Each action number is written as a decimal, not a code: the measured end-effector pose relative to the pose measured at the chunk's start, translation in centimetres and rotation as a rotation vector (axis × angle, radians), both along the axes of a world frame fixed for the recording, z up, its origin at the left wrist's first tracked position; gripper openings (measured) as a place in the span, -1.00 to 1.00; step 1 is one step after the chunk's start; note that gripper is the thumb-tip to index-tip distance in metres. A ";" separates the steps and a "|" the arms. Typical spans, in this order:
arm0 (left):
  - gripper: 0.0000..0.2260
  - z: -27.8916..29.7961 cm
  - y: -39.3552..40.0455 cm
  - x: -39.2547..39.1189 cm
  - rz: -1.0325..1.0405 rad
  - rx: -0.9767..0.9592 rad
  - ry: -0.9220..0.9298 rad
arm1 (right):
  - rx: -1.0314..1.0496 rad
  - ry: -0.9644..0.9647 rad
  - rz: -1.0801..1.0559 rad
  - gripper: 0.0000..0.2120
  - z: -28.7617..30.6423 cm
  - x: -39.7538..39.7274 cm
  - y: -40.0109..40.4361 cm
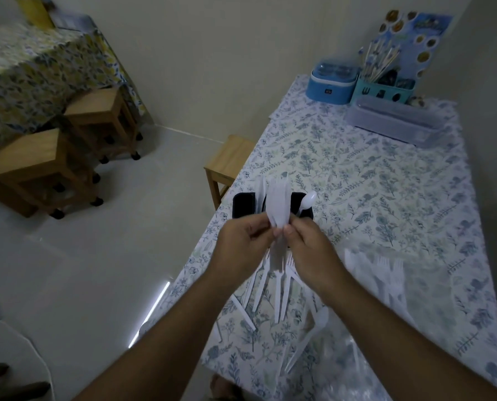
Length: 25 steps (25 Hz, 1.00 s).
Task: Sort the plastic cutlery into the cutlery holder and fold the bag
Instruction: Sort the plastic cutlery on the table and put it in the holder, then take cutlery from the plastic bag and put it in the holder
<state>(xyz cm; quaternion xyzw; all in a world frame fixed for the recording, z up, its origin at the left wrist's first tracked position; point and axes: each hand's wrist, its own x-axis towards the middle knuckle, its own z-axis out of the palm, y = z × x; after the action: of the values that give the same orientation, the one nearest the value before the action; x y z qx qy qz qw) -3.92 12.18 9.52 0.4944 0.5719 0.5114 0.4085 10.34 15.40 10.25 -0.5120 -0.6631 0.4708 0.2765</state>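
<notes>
Both hands meet over the table's left edge and pinch a bundle of white plastic cutlery (pixel 276 208) held upright. My left hand (pixel 243 246) grips it from the left, my right hand (pixel 313 253) from the right. Just behind stands the black cutlery holder (pixel 241 205) with a white spoon (pixel 309 199) and other white pieces standing in it. Loose white forks and knives (pixel 273 287) lie on the cloth under my hands. A loose spoon (pixel 313 331) lies nearer me. The clear plastic bag (pixel 386 285), with forks showing inside, lies to the right.
The floral-cloth table (pixel 371 180) carries a blue box (pixel 332 82), a teal utensil caddy (pixel 384 88) and a clear lidded container (pixel 394 121) at the far end. A wooden stool (pixel 227 163) stands at the table's left side; more stools (pixel 47 157) stand across the floor.
</notes>
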 end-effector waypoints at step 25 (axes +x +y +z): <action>-0.66 -3.2 0.7 -4.5 0.247 -0.020 0.614 | 0.159 -0.305 -0.030 -0.57 -3.0 -1.8 3.1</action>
<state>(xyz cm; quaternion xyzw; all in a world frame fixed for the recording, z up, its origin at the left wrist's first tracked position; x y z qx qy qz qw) -8.37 12.89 6.30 0.5485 0.7289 0.3784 0.1569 8.58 18.54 7.29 -0.5639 -0.7247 0.3295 0.2196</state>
